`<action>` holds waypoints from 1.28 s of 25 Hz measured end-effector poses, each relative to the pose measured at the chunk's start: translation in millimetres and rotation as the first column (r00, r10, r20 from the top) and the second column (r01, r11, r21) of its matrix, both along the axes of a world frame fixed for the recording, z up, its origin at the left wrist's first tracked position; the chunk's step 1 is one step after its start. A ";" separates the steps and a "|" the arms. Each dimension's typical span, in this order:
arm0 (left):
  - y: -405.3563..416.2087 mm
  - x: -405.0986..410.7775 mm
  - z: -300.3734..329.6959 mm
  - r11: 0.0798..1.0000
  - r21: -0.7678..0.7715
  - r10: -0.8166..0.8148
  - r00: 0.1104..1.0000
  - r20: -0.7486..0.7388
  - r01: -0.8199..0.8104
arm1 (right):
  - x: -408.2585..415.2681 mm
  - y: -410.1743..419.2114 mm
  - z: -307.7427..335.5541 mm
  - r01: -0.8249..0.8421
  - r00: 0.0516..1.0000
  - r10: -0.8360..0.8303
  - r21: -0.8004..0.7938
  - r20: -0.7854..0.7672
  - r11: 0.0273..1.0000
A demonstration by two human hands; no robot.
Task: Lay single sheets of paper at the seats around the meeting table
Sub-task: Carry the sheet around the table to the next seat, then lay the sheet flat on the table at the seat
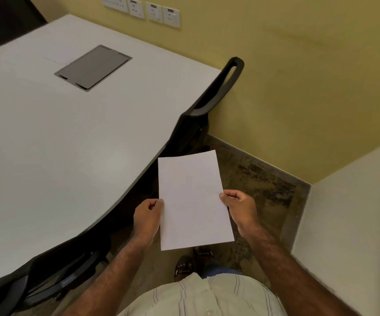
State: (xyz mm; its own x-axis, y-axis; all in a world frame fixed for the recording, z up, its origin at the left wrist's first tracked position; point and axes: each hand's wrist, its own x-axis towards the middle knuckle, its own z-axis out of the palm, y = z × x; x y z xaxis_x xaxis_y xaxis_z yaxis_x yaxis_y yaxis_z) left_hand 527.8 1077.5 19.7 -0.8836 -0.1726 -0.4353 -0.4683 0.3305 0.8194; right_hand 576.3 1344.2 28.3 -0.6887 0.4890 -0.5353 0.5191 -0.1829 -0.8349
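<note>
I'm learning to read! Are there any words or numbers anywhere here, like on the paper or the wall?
Paper, held by the left hand and right hand: blank on the side that shows.
Wall switch plates: small dark marks, too blurred to read.
Table and its grey hatch: no writing.
So nothing can be read.

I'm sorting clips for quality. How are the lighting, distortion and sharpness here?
Head view: soft, dim indoor light, a faint sheen on the table, no hard glare; wide-angle bending curves the table edge and wall lines; paper, left hand and right hand are fairly sharp; chairs beneath sit in deep shadow.
</note>
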 end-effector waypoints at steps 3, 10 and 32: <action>-3.2 -10.0 4.3 0.996 -0.021 0.091 0.996 0.008 -0.091 | -34.1 1.3 -0.1 -0.117 0.993 0.116 -0.014 -0.011 0.993; -13.9 -37.5 11.1 0.949 0.000 0.316 0.949 0.011 -0.316 | -113.0 -6.1 2.4 -0.345 0.939 0.344 -0.026 -0.025 0.938; -160.8 -233.2 9.7 0.792 0.018 0.610 0.791 -0.056 -0.610 | -381.5 -177.9 8.2 -0.614 0.787 0.617 0.075 -0.018 0.786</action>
